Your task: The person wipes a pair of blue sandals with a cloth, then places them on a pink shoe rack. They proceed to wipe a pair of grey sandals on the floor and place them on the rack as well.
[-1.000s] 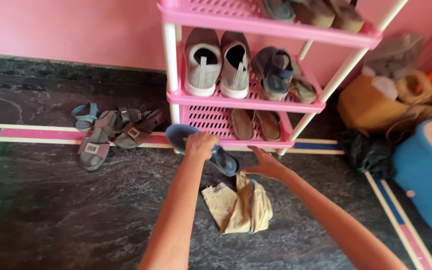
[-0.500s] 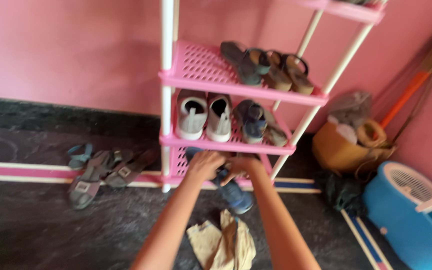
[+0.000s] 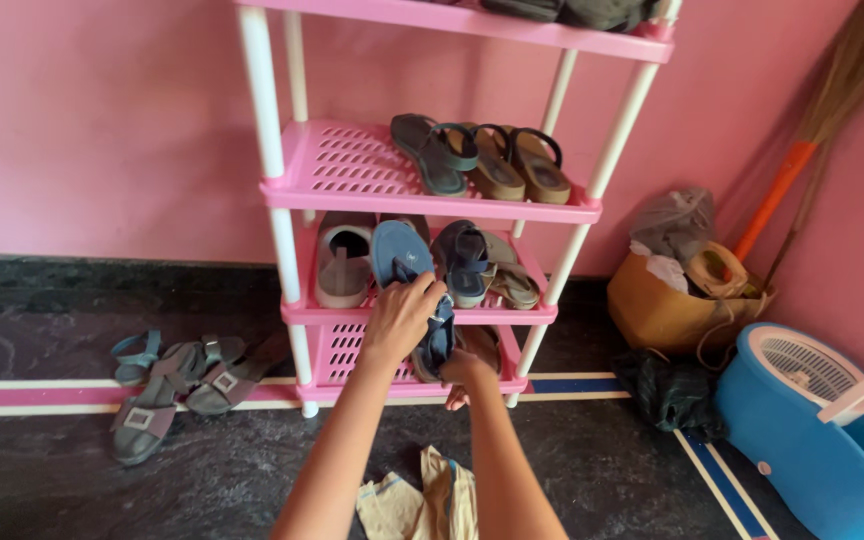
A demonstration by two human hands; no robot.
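Observation:
A pink shoe rack [image 3: 352, 198] with white posts stands against the pink wall. My left hand [image 3: 402, 315] grips a blue sandal [image 3: 397, 250] and holds it upright, sole towards me, at the front of the rack's third shelf [image 3: 302, 312]. A second, darker blue sandal [image 3: 439, 340] hangs just below it, between my hands. My right hand [image 3: 467, 375] is closed on its lower end, in front of the bottom shelf. Grey shoes [image 3: 340, 265] and dark blue sandals [image 3: 464, 262] lie on the third shelf beside the raised sandal.
Green and brown sandals [image 3: 482, 160] lie on the shelf above. Grey strap sandals [image 3: 182, 372] lie on the floor at the left. A tan cloth [image 3: 422, 500] lies under my arms. At the right are a brown bag [image 3: 667, 305], a black bag [image 3: 674, 395], a blue mop bucket [image 3: 822, 430] and a broom [image 3: 787, 185].
Both hands have lifted the blue sandals from floor level up to the third shelf. The view has tilted upward, so more of the rack shows.

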